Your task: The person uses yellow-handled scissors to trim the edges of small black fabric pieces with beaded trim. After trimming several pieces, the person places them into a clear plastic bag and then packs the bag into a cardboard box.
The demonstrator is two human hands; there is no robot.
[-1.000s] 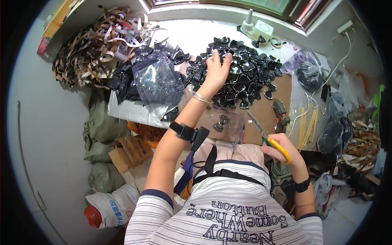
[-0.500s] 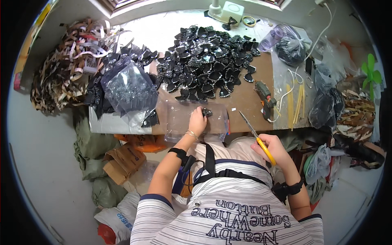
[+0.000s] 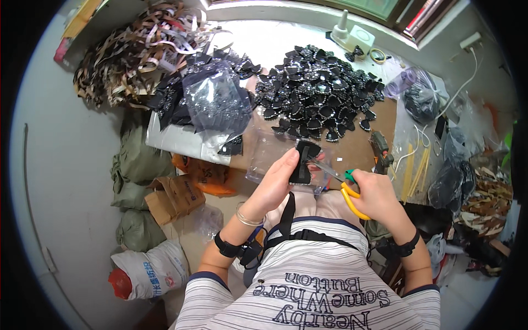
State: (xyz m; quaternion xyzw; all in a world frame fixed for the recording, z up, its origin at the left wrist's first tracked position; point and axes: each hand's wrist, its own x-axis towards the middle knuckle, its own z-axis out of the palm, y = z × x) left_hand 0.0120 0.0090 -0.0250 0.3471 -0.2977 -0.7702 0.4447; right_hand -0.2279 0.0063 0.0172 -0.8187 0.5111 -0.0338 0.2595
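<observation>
Above my lap, at the table's front edge, my left hand [image 3: 276,184] is closed on a black fabric bow [image 3: 300,175] with a band across its middle. My right hand [image 3: 377,199] grips yellow-handled scissors [image 3: 355,204], whose blades point left and reach the bow's right side. Whether the blade tips touch the bow I cannot tell. A green covering [image 3: 349,175] sits on a digit of my right hand. Behind the bow lies a clear plastic bag [image 3: 263,157] on the table. Beyond it is a large pile of black bows with shiny trim [image 3: 319,91].
A glue gun [image 3: 379,147] and yellow glue sticks [image 3: 420,170] lie on the right, near a white cable. Left are a clear packet of black pieces [image 3: 215,102] and heaped ribbon strips [image 3: 132,55]. A cardboard box [image 3: 175,199] and sacks stand on the floor.
My left hand has raised the bow from the clear bag toward me. The scissors have swung left, their blades now at the bow. The view has shifted.
</observation>
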